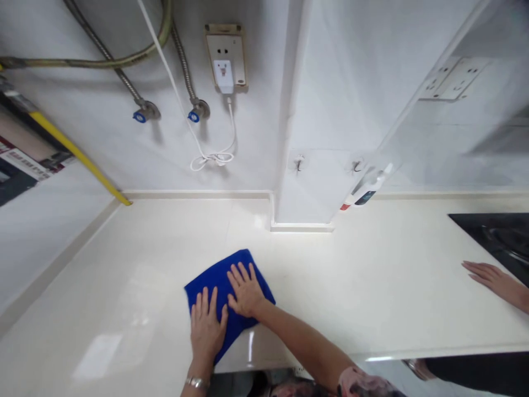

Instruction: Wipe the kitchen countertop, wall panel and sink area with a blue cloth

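Note:
A blue cloth (231,331) lies spread on the cream countertop (355,298), close to its front edge. My left hand (206,325) rests flat on the cloth's left part, fingers apart, with a metal band at the wrist. On the upper right part of the same cloth lies my right hand (246,292), palm down, its fingers spread. Neither hand grips the cloth.
At the right, another person's hand (491,280) is over the counter beside a black stove (508,237). A white bottle (367,187) hangs by the wall pillar (314,190). A yellow pipe (78,154) meets the counter's back left corner. Above are valves and a plugged charger (223,76).

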A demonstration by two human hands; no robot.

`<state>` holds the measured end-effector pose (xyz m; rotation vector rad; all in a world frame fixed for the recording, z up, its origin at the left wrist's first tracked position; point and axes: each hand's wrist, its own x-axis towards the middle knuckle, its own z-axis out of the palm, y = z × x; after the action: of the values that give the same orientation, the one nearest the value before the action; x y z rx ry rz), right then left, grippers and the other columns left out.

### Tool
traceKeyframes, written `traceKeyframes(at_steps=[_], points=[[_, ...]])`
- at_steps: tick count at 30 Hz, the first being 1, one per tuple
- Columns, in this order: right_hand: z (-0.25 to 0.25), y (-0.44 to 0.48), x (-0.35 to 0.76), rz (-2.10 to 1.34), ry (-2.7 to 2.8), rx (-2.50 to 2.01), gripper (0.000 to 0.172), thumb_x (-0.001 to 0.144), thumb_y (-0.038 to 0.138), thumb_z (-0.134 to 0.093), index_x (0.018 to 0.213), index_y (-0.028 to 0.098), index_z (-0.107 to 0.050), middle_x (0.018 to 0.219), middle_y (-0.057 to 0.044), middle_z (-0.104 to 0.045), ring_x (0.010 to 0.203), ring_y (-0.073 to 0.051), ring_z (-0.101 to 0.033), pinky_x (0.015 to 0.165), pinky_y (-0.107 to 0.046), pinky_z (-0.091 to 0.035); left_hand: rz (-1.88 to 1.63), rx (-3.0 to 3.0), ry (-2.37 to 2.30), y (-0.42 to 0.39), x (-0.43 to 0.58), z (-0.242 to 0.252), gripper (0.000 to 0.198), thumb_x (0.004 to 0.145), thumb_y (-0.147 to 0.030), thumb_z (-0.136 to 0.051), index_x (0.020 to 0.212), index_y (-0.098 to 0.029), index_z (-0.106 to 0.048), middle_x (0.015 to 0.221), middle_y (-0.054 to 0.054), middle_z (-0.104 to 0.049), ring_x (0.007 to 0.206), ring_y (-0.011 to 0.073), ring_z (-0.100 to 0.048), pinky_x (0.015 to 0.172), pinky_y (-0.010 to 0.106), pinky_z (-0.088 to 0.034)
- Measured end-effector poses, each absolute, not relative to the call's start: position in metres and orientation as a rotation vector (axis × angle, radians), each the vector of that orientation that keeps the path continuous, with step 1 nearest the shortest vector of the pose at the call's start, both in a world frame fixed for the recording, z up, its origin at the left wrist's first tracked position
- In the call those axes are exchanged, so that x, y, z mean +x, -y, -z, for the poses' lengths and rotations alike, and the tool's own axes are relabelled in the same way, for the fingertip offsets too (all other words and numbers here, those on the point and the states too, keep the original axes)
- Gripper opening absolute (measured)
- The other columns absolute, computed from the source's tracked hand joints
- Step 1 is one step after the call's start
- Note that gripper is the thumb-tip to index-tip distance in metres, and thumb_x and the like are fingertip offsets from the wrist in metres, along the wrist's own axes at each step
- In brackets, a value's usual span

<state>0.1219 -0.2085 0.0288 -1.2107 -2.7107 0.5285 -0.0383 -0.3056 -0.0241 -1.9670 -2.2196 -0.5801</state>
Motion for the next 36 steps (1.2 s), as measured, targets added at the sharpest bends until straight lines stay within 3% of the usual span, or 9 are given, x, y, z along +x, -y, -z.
traceKeyframes(at_steps=[7, 14, 24, 36], points=[[-0.024, 0.281, 0.165, -0.673, 2.675, -0.985, 0.065, 0.106, 0.045, -0.028, 0.162, 0.013, -0.024, 0.172, -0.01, -0.018, 0.16, -0.029, -0.007, 0.131, -0.059, -0.01, 0.533, -2.016, 2.135, 0.373, -0.019, 0.036, 0.062, 0.102, -0.039, -0.037, 0.16, -0.019, -0.026, 0.166, 0.018, -0.026, 0.155, 0.0388, -0.021, 0.118, 0.066, -0.035], [-0.018, 0.297, 0.273, -0.69, 2.572, -1.132, 0.063, 0.106, 0.044, -0.036, 0.162, 0.02, -0.024, 0.171, -0.005, -0.023, 0.159, -0.024, -0.013, 0.132, -0.054, -0.01, 0.473, -2.254, 1.987, 0.365, 0.073, 0.027, 0.069, 0.101, -0.033, -0.042, 0.163, -0.023, -0.012, 0.168, 0.017, -0.02, 0.156, 0.0382, -0.018, 0.119, 0.066, -0.035], [0.011, 0.341, 0.42, -0.357, 2.317, -1.61, 0.065, 0.102, 0.034, -0.041, 0.163, 0.023, -0.023, 0.171, -0.003, -0.022, 0.159, -0.025, -0.017, 0.13, -0.053, -0.014, 0.353, -2.689, 1.571, 0.327, 0.218, 0.017, 0.07, 0.097, -0.032, -0.048, 0.161, -0.017, -0.023, 0.17, 0.016, -0.015, 0.157, 0.0368, -0.013, 0.121, 0.062, -0.036], [0.043, 0.349, 0.546, 0.161, 1.942, -2.162, 0.066, 0.1, 0.045, -0.04, 0.16, 0.019, -0.034, 0.169, -0.007, -0.03, 0.158, -0.026, -0.019, 0.128, -0.052, -0.016, 0.401, -3.234, 1.126, 0.279, 0.355, 0.02, 0.078, 0.097, -0.038, -0.052, 0.163, -0.023, -0.014, 0.171, 0.012, -0.003, 0.158, 0.0352, -0.005, 0.128, 0.06, -0.022]])
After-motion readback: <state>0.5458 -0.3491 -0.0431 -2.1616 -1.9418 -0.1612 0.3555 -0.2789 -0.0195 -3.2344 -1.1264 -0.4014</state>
